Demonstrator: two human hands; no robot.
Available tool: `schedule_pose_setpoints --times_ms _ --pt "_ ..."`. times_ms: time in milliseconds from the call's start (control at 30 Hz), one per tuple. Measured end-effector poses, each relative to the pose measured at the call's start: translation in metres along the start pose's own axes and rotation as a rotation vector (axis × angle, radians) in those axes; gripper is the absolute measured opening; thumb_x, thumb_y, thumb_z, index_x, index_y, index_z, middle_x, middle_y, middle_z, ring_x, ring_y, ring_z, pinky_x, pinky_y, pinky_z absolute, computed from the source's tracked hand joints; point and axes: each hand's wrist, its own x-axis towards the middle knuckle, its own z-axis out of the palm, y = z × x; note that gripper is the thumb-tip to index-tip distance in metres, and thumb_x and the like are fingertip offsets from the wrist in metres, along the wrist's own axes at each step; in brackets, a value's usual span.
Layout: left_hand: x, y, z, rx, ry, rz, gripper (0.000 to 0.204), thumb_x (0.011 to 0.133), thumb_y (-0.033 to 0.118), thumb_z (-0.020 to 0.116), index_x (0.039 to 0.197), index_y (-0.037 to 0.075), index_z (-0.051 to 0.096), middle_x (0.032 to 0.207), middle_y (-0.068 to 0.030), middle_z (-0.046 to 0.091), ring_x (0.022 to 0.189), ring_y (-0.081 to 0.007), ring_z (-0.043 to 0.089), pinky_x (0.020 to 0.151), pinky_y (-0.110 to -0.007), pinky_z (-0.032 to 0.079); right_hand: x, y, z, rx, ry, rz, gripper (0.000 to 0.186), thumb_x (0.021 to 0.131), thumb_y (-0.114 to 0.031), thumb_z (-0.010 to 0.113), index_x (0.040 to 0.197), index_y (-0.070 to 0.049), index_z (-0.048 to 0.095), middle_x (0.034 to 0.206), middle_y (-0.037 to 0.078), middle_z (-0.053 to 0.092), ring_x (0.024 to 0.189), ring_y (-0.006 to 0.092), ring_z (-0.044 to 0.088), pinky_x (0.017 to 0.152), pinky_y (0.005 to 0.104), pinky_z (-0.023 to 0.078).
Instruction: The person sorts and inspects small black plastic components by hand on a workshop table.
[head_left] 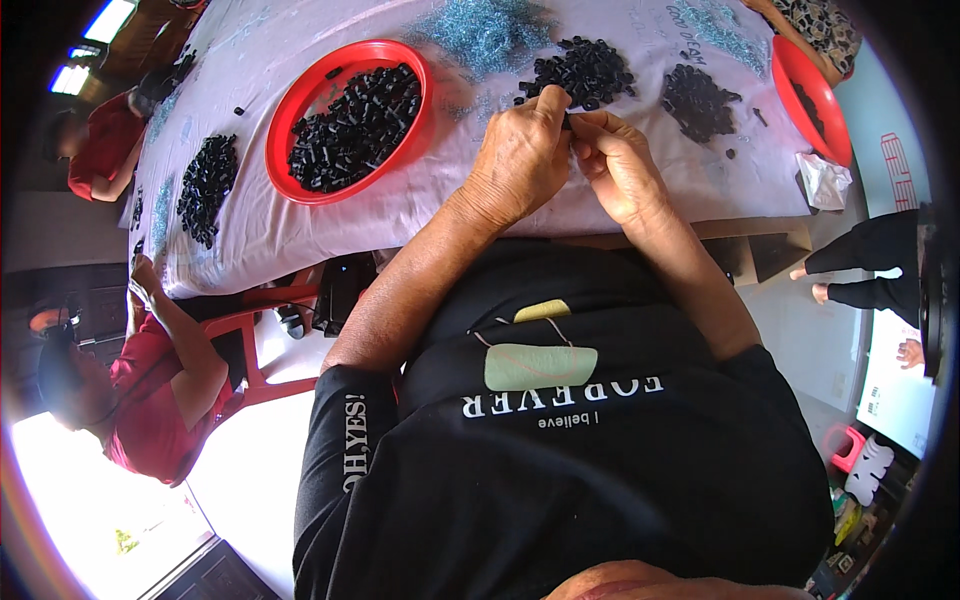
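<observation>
My left hand (522,155) and my right hand (618,170) meet over the near part of the cloth, fingertips closed around a small black piece (568,122) that is mostly hidden between them. Just beyond my fingers lies a pile of small black parts (587,72). To the left, a red basin (280,125) holds many short black cylinders (350,135). Clear light-blue small pieces (480,35) form a heap at the far side, and a flatter heap of dark pieces (700,105) lies to the right.
A cloth-covered table (480,205) bears another black pile (205,190), a second red basin (812,130) and white plastic (823,182). Co-workers in red (165,420) (105,145) sit left; other people (820,30) (870,260) are at the right, near a red stool (250,350) leftward.
</observation>
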Motion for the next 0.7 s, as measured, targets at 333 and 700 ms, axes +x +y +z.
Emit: schedule_pose_setpoints --times_ms 333,700 --pt "-0.002 0.002 0.005 0.005 0.037 0.037 0.026 0.079 0.0 0.063 0.103 0.0 0.053 0.076 -0.0224 0.065 0.071 -0.0401 0.067 0.06 -0.045 0.055 -0.003 0.001 0.002 -0.069 0.047 -0.035 0.003 0.091 -0.006 0.064 0.093 -0.004 0.066 0.078 -0.001 0.062 0.064 0.0044 0.053 0.053 0.0162 0.039" --pt "0.005 -0.007 -0.008 -0.038 -0.025 0.064 0.021 0.087 -0.001 0.057 0.108 -0.001 0.057 0.081 -0.0193 0.069 0.076 -0.0353 0.07 0.064 -0.039 0.056 0.002 -0.001 -0.003 -0.052 0.029 -0.1 0.002 0.09 -0.005 0.066 0.09 -0.003 0.064 0.077 0.002 0.063 0.062 0.0079 0.056 0.055 0.0195 0.043"
